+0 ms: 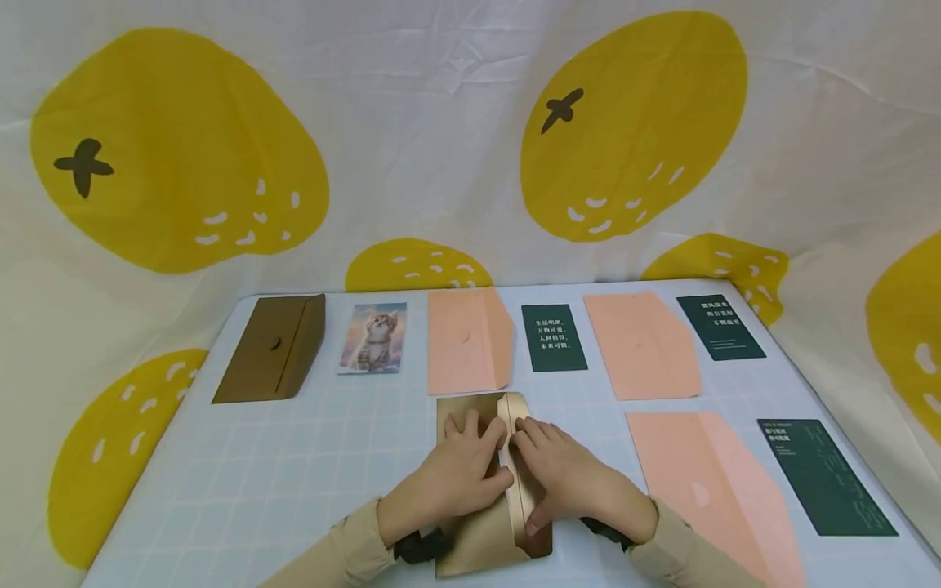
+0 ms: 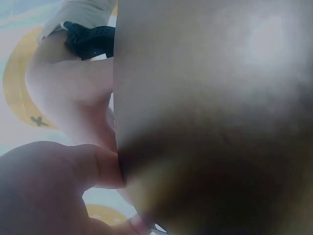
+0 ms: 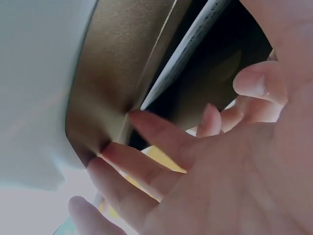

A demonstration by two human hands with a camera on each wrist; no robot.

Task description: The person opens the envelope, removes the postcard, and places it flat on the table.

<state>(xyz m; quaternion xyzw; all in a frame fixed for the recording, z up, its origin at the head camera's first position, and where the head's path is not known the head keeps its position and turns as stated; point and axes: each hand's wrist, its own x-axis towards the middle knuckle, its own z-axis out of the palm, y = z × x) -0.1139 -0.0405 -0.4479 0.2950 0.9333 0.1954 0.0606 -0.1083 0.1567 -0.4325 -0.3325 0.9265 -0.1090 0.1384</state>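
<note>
A brown envelope lies at the front middle of the table, its flap raised on the right side. My left hand rests over the envelope body, with thumb and forefinger at the edge of its opening. Up close, that brown panel fills most of the left wrist view. My right hand is on the flap side; its fingertips press the brown flap and dent it. Between flap and panel a white edge shows in the dark opening; what it belongs to is hidden.
Along the back lie another brown envelope, a kitten card, pink envelopes and green cards. A third pink envelope and a larger green card lie at the right, near my right forearm.
</note>
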